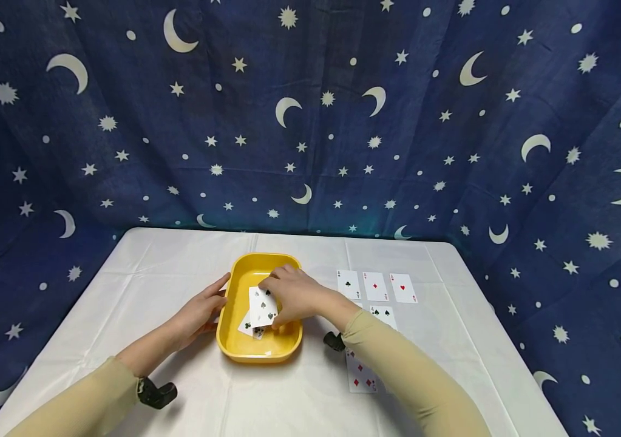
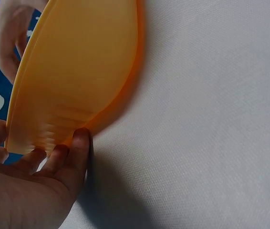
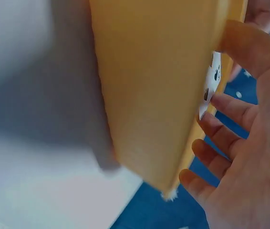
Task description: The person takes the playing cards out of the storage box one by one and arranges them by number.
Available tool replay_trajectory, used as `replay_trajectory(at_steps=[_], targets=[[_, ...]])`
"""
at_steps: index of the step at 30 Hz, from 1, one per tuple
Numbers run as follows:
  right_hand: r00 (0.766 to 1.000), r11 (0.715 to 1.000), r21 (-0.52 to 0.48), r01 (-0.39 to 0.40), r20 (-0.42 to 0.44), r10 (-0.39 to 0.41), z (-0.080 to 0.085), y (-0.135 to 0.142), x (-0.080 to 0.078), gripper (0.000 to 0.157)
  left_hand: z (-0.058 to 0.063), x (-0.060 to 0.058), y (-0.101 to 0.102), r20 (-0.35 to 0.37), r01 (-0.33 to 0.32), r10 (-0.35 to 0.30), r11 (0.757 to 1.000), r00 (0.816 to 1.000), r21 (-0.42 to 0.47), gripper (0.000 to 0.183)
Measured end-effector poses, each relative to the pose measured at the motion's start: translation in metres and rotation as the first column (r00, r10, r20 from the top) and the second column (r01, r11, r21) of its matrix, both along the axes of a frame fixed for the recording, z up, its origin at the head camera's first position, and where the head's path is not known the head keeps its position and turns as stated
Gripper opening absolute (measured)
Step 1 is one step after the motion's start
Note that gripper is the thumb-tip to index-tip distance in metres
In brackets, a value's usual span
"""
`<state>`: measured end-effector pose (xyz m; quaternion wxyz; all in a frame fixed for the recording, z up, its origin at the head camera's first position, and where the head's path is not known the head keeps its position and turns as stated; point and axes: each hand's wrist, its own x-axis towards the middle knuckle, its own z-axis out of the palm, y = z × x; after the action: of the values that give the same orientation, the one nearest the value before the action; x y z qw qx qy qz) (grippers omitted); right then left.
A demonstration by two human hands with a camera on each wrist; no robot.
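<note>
My right hand [image 1: 296, 295] reaches over a yellow tray [image 1: 255, 356] and pinches a playing card with spades [image 1: 260, 303] between thumb and fingers. In the right wrist view that spade card [image 3: 212, 88] shows at the fingertips, beside the rim. Under it in the tray lie other cards [image 1: 247, 325], partly covered, with club marks showing. Relaxed fingers of my left hand [image 1: 201, 315] touch the tray's left side. From the left wrist view, its fingertips [image 2: 80, 137] rest against the outer wall, low down near the tablecloth.
Right of the tray, an ace of clubs [image 1: 348, 284], ace of diamonds [image 1: 376, 286] and ace of hearts [image 1: 403, 288] lie in a row. Nearer are a spade card [image 1: 383, 314] and a diamond card [image 1: 361, 377], both partly behind my right arm. A starry curtain [image 1: 310, 121] hangs behind the white table [image 1: 190, 249].
</note>
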<state>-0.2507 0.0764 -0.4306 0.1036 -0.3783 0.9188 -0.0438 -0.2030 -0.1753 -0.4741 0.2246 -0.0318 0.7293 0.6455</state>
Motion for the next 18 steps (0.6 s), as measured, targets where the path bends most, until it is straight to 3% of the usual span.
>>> replay_trajectory(at_steps=[10,18], targets=[[0.997,0.99,-0.126,0.066,-0.034,-0.071,0.029,0.057,0.006,0.084,0.002,0.001,0.002,0.001,-0.002,0.002,1.0,1.0,-0.007,0.067],[0.99,0.983,-0.137,0.119,-0.058,-0.128,0.037,0.11,0.017,0.085,0.0,0.0,0.002,-0.004,0.001,-0.001,1.0,1.0,-0.009,0.068]])
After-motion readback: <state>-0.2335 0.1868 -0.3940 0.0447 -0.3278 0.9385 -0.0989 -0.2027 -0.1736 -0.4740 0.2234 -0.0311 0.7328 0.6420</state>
